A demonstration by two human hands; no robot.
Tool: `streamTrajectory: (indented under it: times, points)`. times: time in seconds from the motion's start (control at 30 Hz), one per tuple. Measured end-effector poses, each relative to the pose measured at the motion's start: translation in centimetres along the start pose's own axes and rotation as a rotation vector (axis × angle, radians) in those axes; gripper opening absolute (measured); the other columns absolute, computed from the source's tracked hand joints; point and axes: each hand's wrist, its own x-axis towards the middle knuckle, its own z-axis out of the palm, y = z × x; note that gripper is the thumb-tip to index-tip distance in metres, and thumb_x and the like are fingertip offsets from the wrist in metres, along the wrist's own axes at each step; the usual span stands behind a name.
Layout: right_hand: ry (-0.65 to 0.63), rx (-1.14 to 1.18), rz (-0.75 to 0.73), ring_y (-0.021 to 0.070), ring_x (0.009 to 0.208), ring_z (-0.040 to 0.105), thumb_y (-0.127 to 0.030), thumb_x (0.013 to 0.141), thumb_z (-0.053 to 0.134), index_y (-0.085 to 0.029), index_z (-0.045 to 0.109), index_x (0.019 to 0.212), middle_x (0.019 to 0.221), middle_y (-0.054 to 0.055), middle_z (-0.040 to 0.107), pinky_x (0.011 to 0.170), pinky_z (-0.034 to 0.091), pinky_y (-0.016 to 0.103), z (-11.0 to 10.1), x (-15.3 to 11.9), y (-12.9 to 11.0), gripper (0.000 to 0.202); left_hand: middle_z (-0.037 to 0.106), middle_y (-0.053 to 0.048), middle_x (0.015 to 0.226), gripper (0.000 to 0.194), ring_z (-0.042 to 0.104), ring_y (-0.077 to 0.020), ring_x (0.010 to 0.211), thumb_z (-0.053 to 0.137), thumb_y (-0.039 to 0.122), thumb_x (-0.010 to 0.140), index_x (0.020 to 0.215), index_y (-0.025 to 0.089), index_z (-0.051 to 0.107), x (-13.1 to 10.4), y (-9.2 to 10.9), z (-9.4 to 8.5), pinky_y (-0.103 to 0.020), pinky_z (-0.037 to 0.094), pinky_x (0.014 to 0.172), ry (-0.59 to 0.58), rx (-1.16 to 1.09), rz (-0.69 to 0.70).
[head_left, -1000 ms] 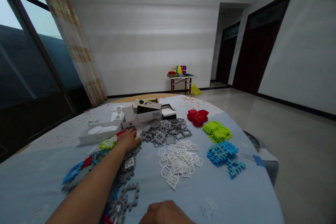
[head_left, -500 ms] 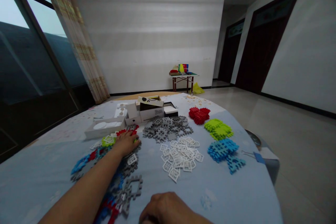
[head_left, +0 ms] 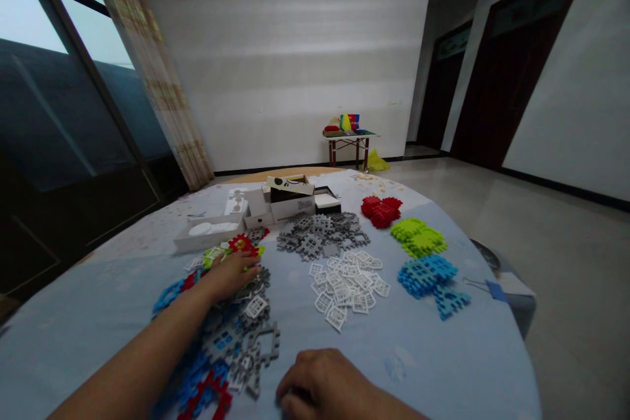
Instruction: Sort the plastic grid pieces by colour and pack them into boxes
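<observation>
My left hand [head_left: 230, 275] lies palm down on a mixed pile of plastic interlocking building pieces, fingers stretched out to the right. Just beyond its fingertips sit a red piece [head_left: 242, 245] and a lime-green piece [head_left: 212, 254]. Nearer to me in this pile are a grey frame piece [head_left: 266, 343], a white window piece [head_left: 256, 306] and a red frame piece [head_left: 209, 400]. My right hand [head_left: 319, 384] rests curled on the table at the front, with nothing visible in it; its palm side is hidden. Ahead of it spreads a heap of white window pieces [head_left: 344, 282].
Grey pieces [head_left: 322, 233] are heaped at mid-table. Red pieces [head_left: 381, 211], lime-green pieces [head_left: 418, 237] and blue pieces [head_left: 427, 275] form separate piles on the right. Behind stand a white tray [head_left: 184, 239] and open boxes [head_left: 290, 209]. The tablecloth's edge [head_left: 524, 367] curves along the right.
My left hand has drawn back slightly from the red piece, which now shows more fully beyond the fingers. My right hand stays curled on the table. The view has shifted a little.
</observation>
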Motion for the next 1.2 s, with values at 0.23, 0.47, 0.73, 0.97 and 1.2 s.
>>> streamTrajectory:
  times: [0.23,0.47,0.73,0.97,1.2]
  points:
    - [0.030,0.002,0.044,0.0131,0.080,0.060,-0.020,0.075,0.047,-0.023,0.067,0.099,0.090,0.002,0.068,0.074,0.041,0.018,0.2,-0.1,-0.2,0.032,0.068,-0.004,0.100,0.035,0.056,-0.0238,0.099,0.039,0.043,0.081,0.092,0.026,0.068,-1.4,2.2,-1.6,-0.039,0.035,0.087,0.144,-0.008,0.009]
    - [0.106,-0.051,0.049,0.0124,0.077,0.060,-0.020,0.075,0.046,-0.024,0.068,0.095,0.086,0.001,0.068,0.072,0.040,0.018,0.5,-0.1,-0.8,0.029,0.066,-0.008,0.090,0.019,0.055,-0.0253,0.094,0.054,0.033,0.072,0.082,0.025,0.068,-2.6,4.7,-0.1,-0.042,0.031,0.087,0.142,0.103,0.052]
    - [0.116,-0.105,0.068,0.0135,0.079,0.059,-0.024,0.078,0.045,-0.024,0.068,0.096,0.086,0.001,0.068,0.073,0.040,0.020,0.2,-0.3,-1.3,0.029,0.067,-0.013,0.086,0.019,0.056,-0.0283,0.095,0.050,0.017,0.068,0.078,0.019,0.066,-3.2,4.2,0.7,-0.044,0.029,0.090,0.240,0.059,-0.058]
    - [0.127,-0.094,0.038,0.0132,0.078,0.059,-0.024,0.077,0.046,-0.024,0.068,0.095,0.085,0.002,0.067,0.071,0.040,0.019,0.5,-0.3,-0.7,0.028,0.068,-0.009,0.095,0.031,0.056,-0.0275,0.099,0.046,0.029,0.074,0.096,0.021,0.065,-5.2,2.9,-0.5,-0.046,0.027,0.095,0.361,-0.144,-0.210]
    - [0.107,-0.039,-0.011,0.0131,0.078,0.059,-0.025,0.077,0.046,-0.023,0.068,0.095,0.086,0.002,0.068,0.072,0.040,0.019,0.2,-0.3,-0.4,0.028,0.072,-0.002,0.078,0.030,0.064,-0.0178,0.072,0.049,0.032,0.070,0.087,0.016,0.068,-5.0,1.1,-0.1,-0.025,0.046,0.064,0.195,-0.415,-0.258]
